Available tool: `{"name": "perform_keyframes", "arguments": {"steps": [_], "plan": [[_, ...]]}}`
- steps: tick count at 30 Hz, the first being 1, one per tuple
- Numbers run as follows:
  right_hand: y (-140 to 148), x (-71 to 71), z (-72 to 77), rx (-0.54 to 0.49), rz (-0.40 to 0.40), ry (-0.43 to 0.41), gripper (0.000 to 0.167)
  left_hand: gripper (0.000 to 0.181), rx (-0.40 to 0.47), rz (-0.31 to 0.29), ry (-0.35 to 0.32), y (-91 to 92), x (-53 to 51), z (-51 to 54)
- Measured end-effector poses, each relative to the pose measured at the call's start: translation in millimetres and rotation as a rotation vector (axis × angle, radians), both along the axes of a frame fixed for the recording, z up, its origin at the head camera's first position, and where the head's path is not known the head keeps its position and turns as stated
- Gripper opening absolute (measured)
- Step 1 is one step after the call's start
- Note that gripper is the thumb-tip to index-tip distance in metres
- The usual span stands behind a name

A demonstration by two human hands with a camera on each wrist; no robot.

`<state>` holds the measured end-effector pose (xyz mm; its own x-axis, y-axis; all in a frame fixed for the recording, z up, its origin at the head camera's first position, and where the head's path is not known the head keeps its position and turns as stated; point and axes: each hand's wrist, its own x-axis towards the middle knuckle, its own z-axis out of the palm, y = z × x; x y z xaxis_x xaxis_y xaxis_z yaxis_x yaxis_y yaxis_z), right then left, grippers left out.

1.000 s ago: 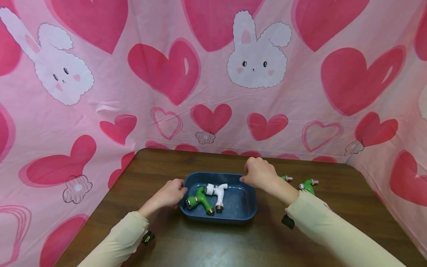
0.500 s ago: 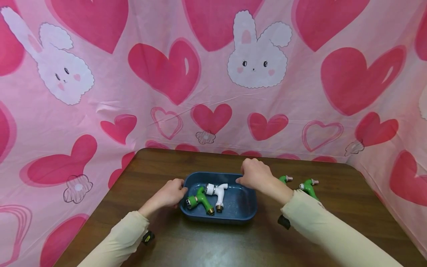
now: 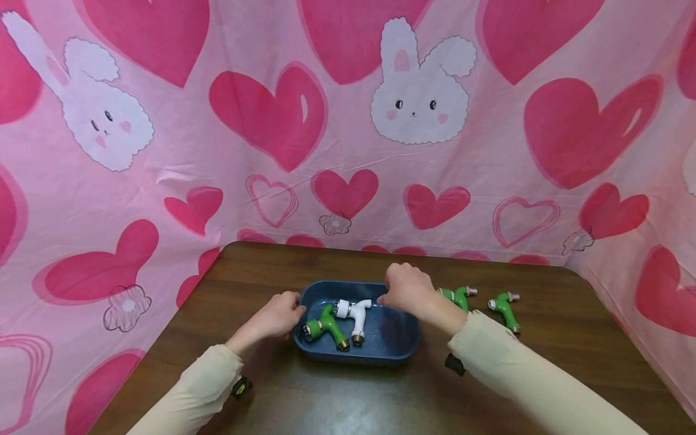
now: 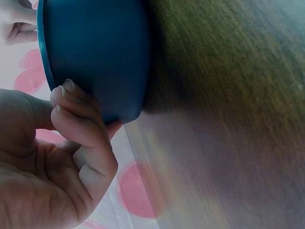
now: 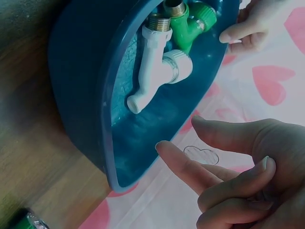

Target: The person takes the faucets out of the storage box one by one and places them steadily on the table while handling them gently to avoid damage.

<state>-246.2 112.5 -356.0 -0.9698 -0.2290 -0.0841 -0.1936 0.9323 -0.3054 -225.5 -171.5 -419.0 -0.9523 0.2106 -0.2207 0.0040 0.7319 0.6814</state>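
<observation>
My left hand point(image 3: 276, 315) grips the left rim of a dark blue plastic basin point(image 3: 356, 357), its curled fingers point(image 4: 83, 124) against the outer wall in the left wrist view. Inside the basin lie a green tap point(image 3: 333, 326) and a white tap point(image 3: 357, 315), side by side in the left half. Over the basin's back right rim hovers my right hand point(image 3: 409, 291). Its thumb and index finger are apart with nothing between them in the right wrist view, and the other fingers are bent.
Two more green taps, a nearer one point(image 3: 460, 297) partly behind my right hand and a farther one point(image 3: 505, 309), lie on the brown wooden table point(image 3: 348, 399) to the right. Pink heart-and-rabbit cloth point(image 3: 348, 151) hangs around the table's back and sides.
My right hand has moved slightly left and down over the basin's right side, uncovering more of the green taps on the right. The left hand and the taps in the basin stay put.
</observation>
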Motion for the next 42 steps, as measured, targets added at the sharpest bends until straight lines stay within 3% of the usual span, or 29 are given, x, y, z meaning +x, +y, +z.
{"name": "perform_keyframes", "arguments": {"steps": [21, 42], "plan": [[-16.2, -1.9, -4.0, 0.035, 0.003, -0.025, 0.028, 0.021, 0.015, -0.008, -0.014, -2.4, 0.3, 0.0], [-32.0, -6.1, -5.5, 0.083, 0.057, -0.031, 0.036, 0.022, 0.013, -0.007, -0.001, -1.4, -1.5, -2.5]]}}
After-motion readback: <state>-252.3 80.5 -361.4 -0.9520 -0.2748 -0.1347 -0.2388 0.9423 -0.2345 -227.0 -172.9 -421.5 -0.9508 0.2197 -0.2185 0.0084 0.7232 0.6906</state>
